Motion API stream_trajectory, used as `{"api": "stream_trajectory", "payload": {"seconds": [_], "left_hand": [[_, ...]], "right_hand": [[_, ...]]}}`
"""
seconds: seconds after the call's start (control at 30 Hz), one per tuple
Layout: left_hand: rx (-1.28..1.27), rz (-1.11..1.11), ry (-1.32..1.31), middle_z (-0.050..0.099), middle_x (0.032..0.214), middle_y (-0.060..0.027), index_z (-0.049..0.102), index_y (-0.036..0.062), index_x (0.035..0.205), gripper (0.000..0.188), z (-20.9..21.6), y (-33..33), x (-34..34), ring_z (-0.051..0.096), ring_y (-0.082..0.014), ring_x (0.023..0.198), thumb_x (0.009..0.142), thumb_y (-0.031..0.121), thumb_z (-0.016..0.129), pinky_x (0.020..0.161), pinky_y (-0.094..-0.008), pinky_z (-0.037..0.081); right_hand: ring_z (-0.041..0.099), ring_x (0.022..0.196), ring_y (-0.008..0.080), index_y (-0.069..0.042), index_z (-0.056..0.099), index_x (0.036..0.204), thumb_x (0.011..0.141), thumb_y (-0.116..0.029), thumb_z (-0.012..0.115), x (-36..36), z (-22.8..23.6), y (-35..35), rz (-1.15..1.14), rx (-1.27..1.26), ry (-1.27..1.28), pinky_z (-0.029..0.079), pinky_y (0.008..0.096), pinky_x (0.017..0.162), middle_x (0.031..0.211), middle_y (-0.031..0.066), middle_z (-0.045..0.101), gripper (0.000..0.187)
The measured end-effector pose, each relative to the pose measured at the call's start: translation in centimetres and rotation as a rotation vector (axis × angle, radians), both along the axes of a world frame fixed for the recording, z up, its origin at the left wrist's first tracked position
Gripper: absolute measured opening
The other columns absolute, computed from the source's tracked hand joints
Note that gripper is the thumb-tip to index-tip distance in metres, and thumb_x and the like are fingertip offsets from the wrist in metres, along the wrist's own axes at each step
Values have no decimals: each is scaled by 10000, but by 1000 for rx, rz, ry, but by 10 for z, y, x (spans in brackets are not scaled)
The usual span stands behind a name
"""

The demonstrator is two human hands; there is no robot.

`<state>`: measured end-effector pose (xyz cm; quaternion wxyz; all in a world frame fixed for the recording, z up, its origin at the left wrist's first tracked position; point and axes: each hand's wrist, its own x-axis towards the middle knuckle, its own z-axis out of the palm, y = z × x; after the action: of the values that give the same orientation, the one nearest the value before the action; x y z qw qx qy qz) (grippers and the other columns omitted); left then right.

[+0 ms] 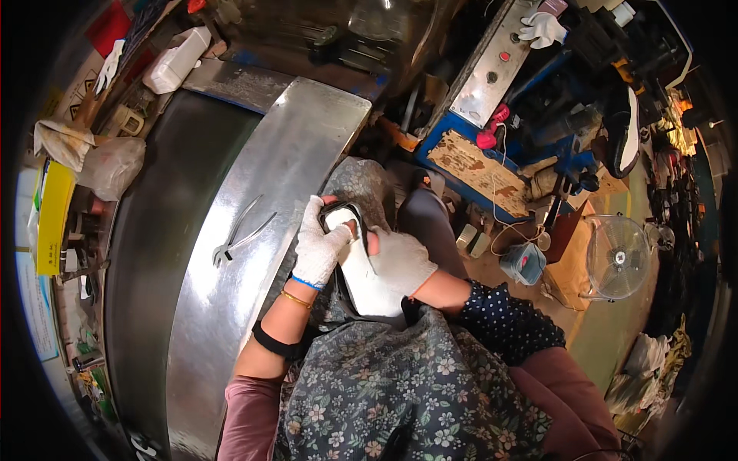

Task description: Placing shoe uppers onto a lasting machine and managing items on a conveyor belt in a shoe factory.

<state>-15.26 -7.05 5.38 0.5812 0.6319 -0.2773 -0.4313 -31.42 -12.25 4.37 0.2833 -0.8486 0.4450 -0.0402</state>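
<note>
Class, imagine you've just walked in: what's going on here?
A person in white gloves holds a white, dark-edged piece at the lap, the left hand gripping its far end and the right hand along its right side. A pair of pliers lies on the shiny metal worktop to the left, touched by neither hand.

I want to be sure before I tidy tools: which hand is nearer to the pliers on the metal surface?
Left. The left hand holds the white piece, just right of the pliers; the right hand is farther right.
</note>
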Motion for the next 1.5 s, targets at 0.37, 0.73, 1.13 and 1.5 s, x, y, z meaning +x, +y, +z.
{"api": "stream_trajectory", "payload": {"seconds": [0.37,0.73,1.13,1.5], "left_hand": [[3,-33,-240,666,908,-100,567,75,1168,430,4,-11,-6,644,-186,832,772,116,730,771,-333,530],[-153,94,440,649,1207,-169,529,3,1357,527,7,3,12,587,-272,1184,974,364,496,1026,-379,442],[420,-399,-655,664,1146,-270,627,0,1205,688,51,32,38,609,-404,1153,1029,574,292,1013,-427,436],[685,-395,-1076,695,870,-287,649,14,1168,578,38,65,10,697,-405,890,983,518,436,832,-480,540]], "right_hand": [[535,1209,466,15,355,1451,1040,-424,374,-42,28,-5,61,625,-97,436,451,1003,1264,373,537,602],[427,1374,360,-47,219,1552,997,-467,505,-15,13,5,-78,731,-520,353,367,1100,1483,286,408,752],[419,1368,360,-9,123,1556,974,-520,495,8,23,24,-214,685,-569,322,363,1119,1495,291,372,860],[307,1442,394,-66,95,1578,1001,-522,459,20,9,40,-283,476,-637,264,375,1164,1539,288,311,821]]}}
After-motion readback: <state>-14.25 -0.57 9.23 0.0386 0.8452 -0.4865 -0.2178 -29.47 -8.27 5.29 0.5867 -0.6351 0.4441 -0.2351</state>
